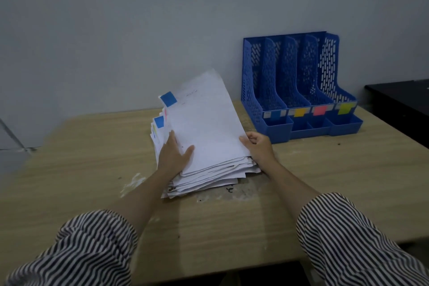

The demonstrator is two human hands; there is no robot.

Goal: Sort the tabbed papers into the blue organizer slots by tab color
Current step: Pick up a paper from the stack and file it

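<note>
A stack of white papers lies on the wooden table, with coloured tabs sticking out on its left side. The top sheet carries a blue tab and is tilted up at its far end. My right hand pinches that sheet's right edge. My left hand rests flat with straight fingers on the left of the stack. The blue organizer stands at the back right, its four slots empty and labelled blue, orange, pink and yellow-green.
A grey wall runs behind the table. A dark piece of furniture stands at the far right, beyond the organizer. White smudges and dark specks mark the tabletop near the stack.
</note>
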